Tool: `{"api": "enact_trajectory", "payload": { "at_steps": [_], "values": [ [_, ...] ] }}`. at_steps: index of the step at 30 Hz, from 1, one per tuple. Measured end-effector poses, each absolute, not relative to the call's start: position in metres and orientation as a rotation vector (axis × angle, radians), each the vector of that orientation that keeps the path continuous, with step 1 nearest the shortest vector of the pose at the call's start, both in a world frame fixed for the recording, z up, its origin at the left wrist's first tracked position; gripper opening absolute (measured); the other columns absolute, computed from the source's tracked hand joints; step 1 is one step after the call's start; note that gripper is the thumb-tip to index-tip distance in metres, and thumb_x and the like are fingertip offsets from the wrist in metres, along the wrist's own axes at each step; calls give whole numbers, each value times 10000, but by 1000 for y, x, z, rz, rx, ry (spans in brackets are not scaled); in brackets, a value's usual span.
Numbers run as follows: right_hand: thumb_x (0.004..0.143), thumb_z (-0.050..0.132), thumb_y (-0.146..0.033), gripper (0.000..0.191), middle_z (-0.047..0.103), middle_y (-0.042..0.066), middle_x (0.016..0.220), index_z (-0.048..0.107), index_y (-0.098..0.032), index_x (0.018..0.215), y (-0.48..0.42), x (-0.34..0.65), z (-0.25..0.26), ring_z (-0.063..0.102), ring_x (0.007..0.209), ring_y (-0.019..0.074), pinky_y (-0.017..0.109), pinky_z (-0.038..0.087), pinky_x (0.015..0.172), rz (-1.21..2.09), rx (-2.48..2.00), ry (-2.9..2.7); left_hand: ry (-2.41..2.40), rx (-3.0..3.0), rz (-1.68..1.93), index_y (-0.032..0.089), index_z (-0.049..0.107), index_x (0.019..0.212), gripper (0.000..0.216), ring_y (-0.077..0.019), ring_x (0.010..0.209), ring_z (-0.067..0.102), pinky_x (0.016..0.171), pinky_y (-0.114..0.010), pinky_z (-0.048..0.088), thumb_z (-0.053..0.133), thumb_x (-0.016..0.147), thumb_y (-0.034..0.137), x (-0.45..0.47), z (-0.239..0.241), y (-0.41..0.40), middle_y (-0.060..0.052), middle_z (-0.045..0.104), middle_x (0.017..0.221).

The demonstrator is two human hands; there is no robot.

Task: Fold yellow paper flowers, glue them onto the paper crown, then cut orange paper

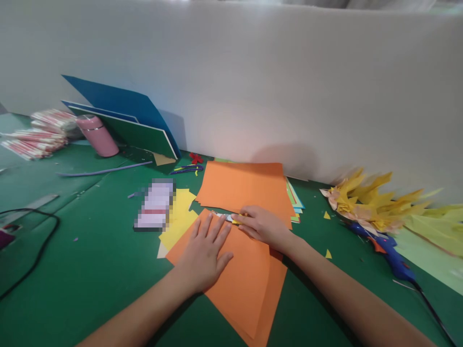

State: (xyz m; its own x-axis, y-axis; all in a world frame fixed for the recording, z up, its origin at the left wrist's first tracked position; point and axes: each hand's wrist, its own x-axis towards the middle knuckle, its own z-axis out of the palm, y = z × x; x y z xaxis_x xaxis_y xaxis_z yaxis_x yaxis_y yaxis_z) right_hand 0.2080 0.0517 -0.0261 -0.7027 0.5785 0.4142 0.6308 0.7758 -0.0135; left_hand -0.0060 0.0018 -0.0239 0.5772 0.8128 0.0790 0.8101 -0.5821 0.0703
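My left hand lies flat with its fingers spread on orange paper, pressing it to the table. The orange sheets lie askew, one over another. My right hand is closed around a small yellow and white utility knife, which lies low over the far edge of the paper. Its tip points left, close to my left fingertips, and the fingers hide part of it. Behind both hands rests a stack topped by another orange sheet. Yellow paper sticks out beside my left hand.
A phone-like device, blurred out, lies left of the paper. A pink bottle leans by blue and green boards. At right are a blue glue gun with its cord and yellow paper leaves. A black cable curls at left.
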Motion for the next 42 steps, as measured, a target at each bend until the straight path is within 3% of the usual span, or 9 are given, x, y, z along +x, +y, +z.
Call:
{"api": "enact_trajectory", "payload": {
  "at_steps": [23,29,38,42],
  "values": [
    [915,451,-215,272,615,99,839,611,-162,1129,50,207,-15,556,730,198,301,465,606,-136,-1036,-2532,1432,2714,177,217,360,1409,584,-337,1385,224,1094,-515,183,324,905,510,-6,-28,2,-57,309,1503],
    [921,423,-223,298,643,104,984,590,-218,1169,27,237,-10,604,857,203,326,502,705,-59,-1112,-2487,1419,2701,200,193,375,1400,588,-327,1391,210,1097,-519,192,323,904,505,-7,-23,1,-87,323,1498],
    [821,414,-182,328,662,90,913,630,-192,1068,-3,267,4,624,791,204,301,502,630,-76,-1427,-2496,1386,2675,380,157,514,1249,439,-292,1248,450,1060,-474,326,462,861,354,-4,-17,-1,-128,530,1326],
    [783,417,-190,309,671,78,950,632,-209,1005,-11,282,8,638,834,215,328,524,666,-62,-1516,-2437,1222,2606,388,152,558,1169,339,-283,1251,449,1078,-498,311,430,876,266,-1,-7,-6,-126,564,1268]
  ]
}}
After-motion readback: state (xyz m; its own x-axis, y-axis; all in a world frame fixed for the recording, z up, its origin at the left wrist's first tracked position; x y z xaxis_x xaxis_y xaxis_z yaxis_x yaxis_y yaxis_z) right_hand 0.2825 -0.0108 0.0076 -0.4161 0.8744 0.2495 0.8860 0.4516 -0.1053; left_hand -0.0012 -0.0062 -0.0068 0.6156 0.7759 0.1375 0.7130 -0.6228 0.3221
